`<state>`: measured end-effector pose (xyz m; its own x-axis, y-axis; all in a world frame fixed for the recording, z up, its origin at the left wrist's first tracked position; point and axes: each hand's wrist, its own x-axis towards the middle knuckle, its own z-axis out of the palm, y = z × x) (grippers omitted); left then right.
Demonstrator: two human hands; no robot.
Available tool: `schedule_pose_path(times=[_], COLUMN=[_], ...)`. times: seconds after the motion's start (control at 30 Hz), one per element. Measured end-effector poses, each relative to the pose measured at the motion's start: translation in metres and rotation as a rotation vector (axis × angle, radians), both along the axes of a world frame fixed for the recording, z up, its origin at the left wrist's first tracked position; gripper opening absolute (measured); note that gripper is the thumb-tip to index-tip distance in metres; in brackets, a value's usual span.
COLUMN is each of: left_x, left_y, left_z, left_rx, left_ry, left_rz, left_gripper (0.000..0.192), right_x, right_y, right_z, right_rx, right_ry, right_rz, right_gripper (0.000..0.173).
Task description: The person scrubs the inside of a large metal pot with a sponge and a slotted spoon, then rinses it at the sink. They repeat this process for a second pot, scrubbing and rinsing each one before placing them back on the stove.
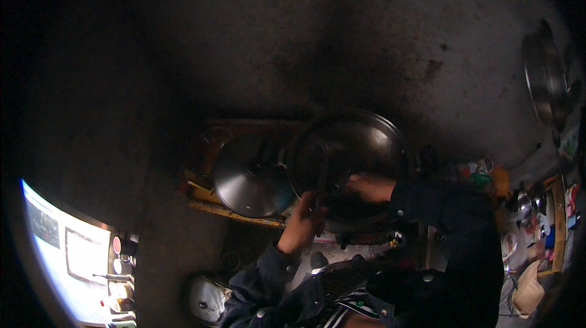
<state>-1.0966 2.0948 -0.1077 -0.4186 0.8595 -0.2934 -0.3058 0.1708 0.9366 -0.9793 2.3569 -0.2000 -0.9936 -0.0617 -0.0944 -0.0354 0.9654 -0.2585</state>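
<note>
A large dark metal wok [361, 131] stands before me, its far inner wall shining. My right hand [373, 187] is over its near part, blurred, fingers pointing left; whether it holds something is too dark to tell. At the wok's near left rim, my left hand [304, 225] is curled round what looks like the handle of a dark utensil [322, 167], which reaches up into the wok. The wok's contents are hidden in shadow. Left of the wok lies a round shiny metal lid [247, 186] with a dark knob.
The wok and lid rest on a yellow-edged stand [238, 211] against a stained wall [412, 53]. A metal pan [545, 80] hangs at the far right. Below it, a wooden-edged shelf [558, 232] holds mixed kitchenware. At the lower left is a bright opening with several containers [118, 266].
</note>
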Motion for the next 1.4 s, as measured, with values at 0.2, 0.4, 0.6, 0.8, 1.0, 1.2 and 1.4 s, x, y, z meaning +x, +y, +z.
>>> schedule_pose_path(times=[0.2, 0.4, 0.6, 0.8, 1.0, 1.2, 1.4], left_x=[-0.009, -0.016, 0.007, 0.003, -0.007, -0.014, -0.017], left_y=[0.006, 0.025, 0.029, 0.017, 0.007, -0.007, -0.022], left_z=[-0.021, -0.063, -0.046, -0.022, -0.017, -0.021, -0.037], left_rx=[-0.031, 0.249, 0.133, 0.077, 0.03, -0.075, -0.061], left_ry=[-0.045, 0.767, 0.86, 0.8, 0.713, 0.508, 0.402], left_rz=[0.043, -0.169, 0.006, -0.048, -0.113, -0.079, -0.074], left_gripper=[0.043, 0.037, 0.029, 0.031, 0.035, 0.03, 0.023], right_x=[-0.011, -0.014, -0.037, -0.04, -0.045, -0.019, -0.01], right_y=[0.007, -0.083, -0.058, -0.021, 0.017, 0.024, 0.015], right_z=[0.052, 0.094, 0.097, 0.093, 0.06, -0.009, -0.024], right_rx=[-0.389, -0.37, -0.511, -0.367, -0.433, -0.106, -0.87], right_ry=[0.046, 0.549, 0.418, 0.581, 0.767, 0.298, 0.055], right_rz=[-0.53, -0.282, -0.294, -0.283, -0.618, -0.481, -0.493], right_gripper=[0.036, 0.034, 0.034, 0.015, 0.013, 0.021, 0.03])
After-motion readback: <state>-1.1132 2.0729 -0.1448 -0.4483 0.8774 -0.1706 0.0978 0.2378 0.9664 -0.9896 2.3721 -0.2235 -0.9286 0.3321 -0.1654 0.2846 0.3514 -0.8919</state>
